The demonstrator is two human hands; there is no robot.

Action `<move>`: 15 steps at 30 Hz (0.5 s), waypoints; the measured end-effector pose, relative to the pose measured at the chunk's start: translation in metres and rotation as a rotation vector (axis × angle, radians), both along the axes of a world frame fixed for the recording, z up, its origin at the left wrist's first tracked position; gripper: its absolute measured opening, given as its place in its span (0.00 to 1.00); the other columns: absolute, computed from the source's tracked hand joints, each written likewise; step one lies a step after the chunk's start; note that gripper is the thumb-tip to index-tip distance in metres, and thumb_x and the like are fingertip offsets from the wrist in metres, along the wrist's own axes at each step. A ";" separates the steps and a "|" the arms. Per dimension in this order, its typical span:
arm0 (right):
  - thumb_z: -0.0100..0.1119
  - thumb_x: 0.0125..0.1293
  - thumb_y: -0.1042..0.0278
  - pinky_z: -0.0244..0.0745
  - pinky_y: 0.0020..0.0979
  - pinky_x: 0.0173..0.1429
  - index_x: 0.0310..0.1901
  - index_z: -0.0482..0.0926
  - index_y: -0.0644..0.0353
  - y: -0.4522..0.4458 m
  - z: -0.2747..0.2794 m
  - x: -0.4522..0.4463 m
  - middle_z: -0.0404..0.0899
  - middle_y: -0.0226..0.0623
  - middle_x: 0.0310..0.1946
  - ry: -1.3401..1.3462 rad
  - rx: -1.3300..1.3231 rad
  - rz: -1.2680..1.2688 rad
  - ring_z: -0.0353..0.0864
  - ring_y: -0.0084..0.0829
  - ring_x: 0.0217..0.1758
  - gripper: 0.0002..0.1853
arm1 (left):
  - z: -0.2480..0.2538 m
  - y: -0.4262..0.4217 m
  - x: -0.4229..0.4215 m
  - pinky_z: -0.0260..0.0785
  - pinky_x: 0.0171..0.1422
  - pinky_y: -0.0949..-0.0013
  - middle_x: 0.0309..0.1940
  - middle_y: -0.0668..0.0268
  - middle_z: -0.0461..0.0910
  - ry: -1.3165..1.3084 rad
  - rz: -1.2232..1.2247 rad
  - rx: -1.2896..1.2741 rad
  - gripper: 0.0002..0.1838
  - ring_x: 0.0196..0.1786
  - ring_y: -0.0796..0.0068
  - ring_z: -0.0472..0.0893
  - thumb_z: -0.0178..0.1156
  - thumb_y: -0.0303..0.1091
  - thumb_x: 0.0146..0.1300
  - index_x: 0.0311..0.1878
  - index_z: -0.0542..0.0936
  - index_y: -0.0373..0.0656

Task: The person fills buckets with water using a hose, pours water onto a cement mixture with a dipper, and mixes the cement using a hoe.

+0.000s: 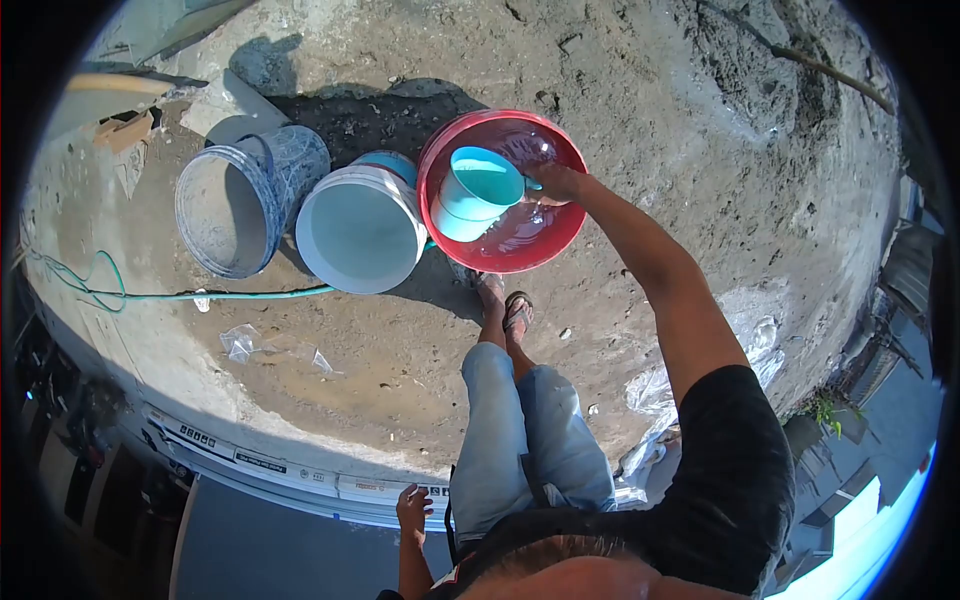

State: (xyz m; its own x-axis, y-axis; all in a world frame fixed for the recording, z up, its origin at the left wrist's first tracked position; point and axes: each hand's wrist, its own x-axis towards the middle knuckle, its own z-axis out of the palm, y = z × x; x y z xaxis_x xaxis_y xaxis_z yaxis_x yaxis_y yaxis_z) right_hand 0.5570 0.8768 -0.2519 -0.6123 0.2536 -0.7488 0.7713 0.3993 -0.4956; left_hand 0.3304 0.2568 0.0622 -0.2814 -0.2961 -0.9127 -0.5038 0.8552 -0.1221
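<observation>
My right hand [552,186] grips the handle of a light blue plastic dipper [468,212]. The dipper is over the red tub [437,160], its mouth facing up toward me; I cannot tell whether it holds water. Shiny, rippled water [525,230] shows inside the tub around it. My left hand [412,508] hangs low by my left side, away from the buckets, its fingers loosely bent and apart with nothing in them.
Left of the tub stand a white bucket [412,270] and a dirty grey-white bucket [300,160]. A green hose [220,295] runs over the muddy ground toward them. Clear plastic scraps [245,343] lie nearby, and more plastic sheet [655,390] lies at right.
</observation>
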 end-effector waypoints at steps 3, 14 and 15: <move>0.61 0.58 0.49 0.70 0.49 0.58 0.63 0.65 0.56 -0.006 0.026 -0.005 0.76 0.53 0.51 0.084 0.115 -0.105 0.75 0.56 0.54 0.34 | -0.001 0.008 -0.004 0.71 0.31 0.71 0.37 0.62 0.79 0.012 -0.004 0.004 0.26 0.34 0.74 0.79 0.59 0.36 0.60 0.60 0.68 0.34; 0.44 0.65 0.73 0.80 0.44 0.31 0.68 0.53 0.70 -0.083 0.089 -0.006 0.81 0.52 0.33 -0.060 0.506 0.021 0.84 0.46 0.33 0.30 | 0.002 0.030 0.000 0.71 0.38 0.71 0.40 0.62 0.80 -0.054 -0.038 0.003 0.28 0.38 0.74 0.78 0.59 0.37 0.61 0.62 0.67 0.35; 0.43 0.65 0.73 0.80 0.44 0.32 0.68 0.52 0.72 -0.089 0.085 -0.011 0.81 0.53 0.33 -0.168 0.443 0.014 0.84 0.46 0.33 0.30 | 0.001 0.032 -0.002 0.71 0.38 0.71 0.40 0.62 0.80 -0.044 -0.043 0.012 0.28 0.38 0.74 0.78 0.59 0.37 0.61 0.62 0.67 0.35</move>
